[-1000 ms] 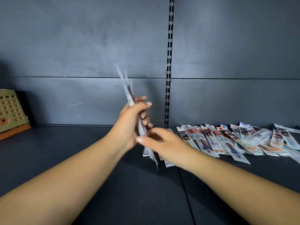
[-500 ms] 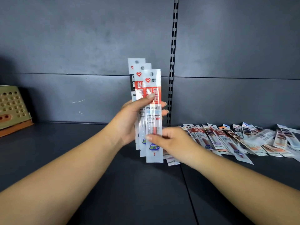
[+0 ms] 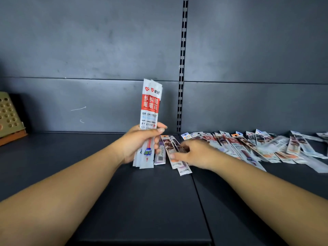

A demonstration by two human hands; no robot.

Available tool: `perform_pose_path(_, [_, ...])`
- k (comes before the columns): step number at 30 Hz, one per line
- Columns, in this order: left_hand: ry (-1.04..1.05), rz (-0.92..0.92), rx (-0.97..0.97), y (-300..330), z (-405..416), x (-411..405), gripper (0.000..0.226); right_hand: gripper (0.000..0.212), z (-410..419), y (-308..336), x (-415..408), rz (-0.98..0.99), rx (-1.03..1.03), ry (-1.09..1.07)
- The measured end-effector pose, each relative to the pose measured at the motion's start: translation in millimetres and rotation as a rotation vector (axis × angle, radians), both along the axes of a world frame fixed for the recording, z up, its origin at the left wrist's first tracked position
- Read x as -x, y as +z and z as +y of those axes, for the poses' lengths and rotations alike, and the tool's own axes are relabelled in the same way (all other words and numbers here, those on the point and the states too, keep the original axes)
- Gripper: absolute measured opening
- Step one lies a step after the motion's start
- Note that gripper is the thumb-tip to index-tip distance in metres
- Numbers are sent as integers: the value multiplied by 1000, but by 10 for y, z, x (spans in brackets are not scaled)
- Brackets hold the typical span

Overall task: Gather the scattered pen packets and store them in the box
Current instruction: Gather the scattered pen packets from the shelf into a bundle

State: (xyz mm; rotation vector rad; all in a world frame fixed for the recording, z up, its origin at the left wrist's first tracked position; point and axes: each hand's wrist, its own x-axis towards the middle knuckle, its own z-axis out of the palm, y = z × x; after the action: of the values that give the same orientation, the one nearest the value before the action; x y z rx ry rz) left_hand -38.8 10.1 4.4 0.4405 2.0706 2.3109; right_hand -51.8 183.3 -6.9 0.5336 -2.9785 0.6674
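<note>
Head view, left hand (image 3: 137, 146) grips upright packet bundle (image 3: 150, 110), long axis vertical

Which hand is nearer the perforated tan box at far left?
Left. The left hand holds packets mid-shelf; the right hand sits farther from the perforated tan box.

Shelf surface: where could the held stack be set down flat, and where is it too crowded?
Bare shelf lies between the perforated box and the left hand, plus the near strip by the forearms. Right of the right hand, overlapping loose packets crowd it.
</note>
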Motion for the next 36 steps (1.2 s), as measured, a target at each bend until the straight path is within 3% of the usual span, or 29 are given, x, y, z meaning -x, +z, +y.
perform_pose_path(7, [77, -105, -244, 93, -111, 67, 10, 46, -37, 17, 52, -88, -34, -169])
perform_pose_path(10, [86, -126, -243, 82, -116, 73, 14, 44, -28, 59, 31, -155, 75, -190])
perform_pose_path(14, [143, -167, -223, 17, -70, 149, 13, 20, 23, 106, 29, -170, 218, -169])
perform_pose_path(18, [158, -243, -302, -17, -66, 205, 20, 15, 58, 169, 63, -63, 461, -243])
perform_pose_path(23, [171, -187, -441, 66, -46, 224, 12, 9, 16, 272, -69, 1, 989, -224])
perform_pose_path(25, [105, -148, -423, 102, 13, 174, 31, 5, -71, 268, -160, -59, 1127, -170])
perform_pose_path(28, [4, -79, -353, 139, 115, 82, 22, 6, -227, 234, -270, -220, 1260, -46])
perform_pose_path(30, [-25, -63, -315, 151, 123, 45, 30, 9, -279, 216, -304, -310, 1312, 45])
perform_pose_path(33, [-71, -44, -290, 173, 98, 7, 21, 11, -283, 199, -307, -331, 1313, 69])
perform_pose_path(36, [-105, -37, -263, 191, 93, -11, 31, 11, -278, 189, -302, -303, 1357, 68])
